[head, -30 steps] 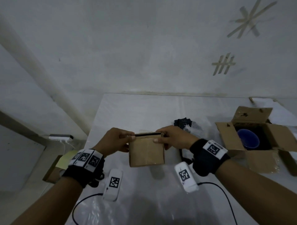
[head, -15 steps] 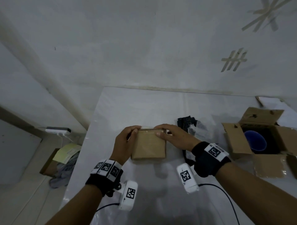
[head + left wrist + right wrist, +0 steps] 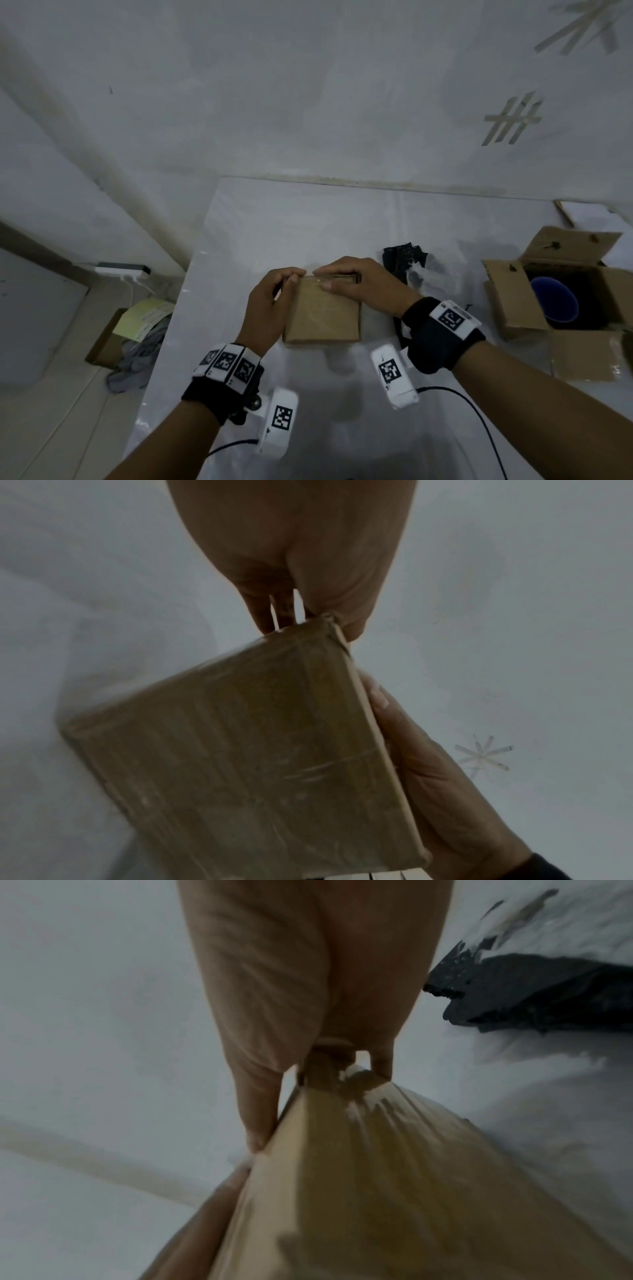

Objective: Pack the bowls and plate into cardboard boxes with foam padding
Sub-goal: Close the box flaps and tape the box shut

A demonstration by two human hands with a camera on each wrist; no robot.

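While both hands gripped it at its far edge, the small closed brown cardboard box sat down on the white plastic-covered table, where a second before it had been held up clear of the surface and tilted toward the person. Judged from that, this box was packed and being set down or pressed shut; what was inside could not be seen.

Well off to the right of the grip stood the larger open brown cardboard box, flaps out, with the round blue bowl inside against a dark lining. That box looked not yet closed, so probably next. No plate was visible in any view.

Just beyond the grip on the right lay a crumpled piece of black foam padding, unused so far.

The left hand was curled round the box's far-left corner, thumb on top and fingers down the side. The right hand was clamped on the far edge, fingers over the top and thumb pressed on the lid. The right wrist view was blurred, showing only the pinch on a cardboard corner.

Compared with half a second earlier, the hands had barely shifted and the box lay flatter, so placement seemed nearly finished.
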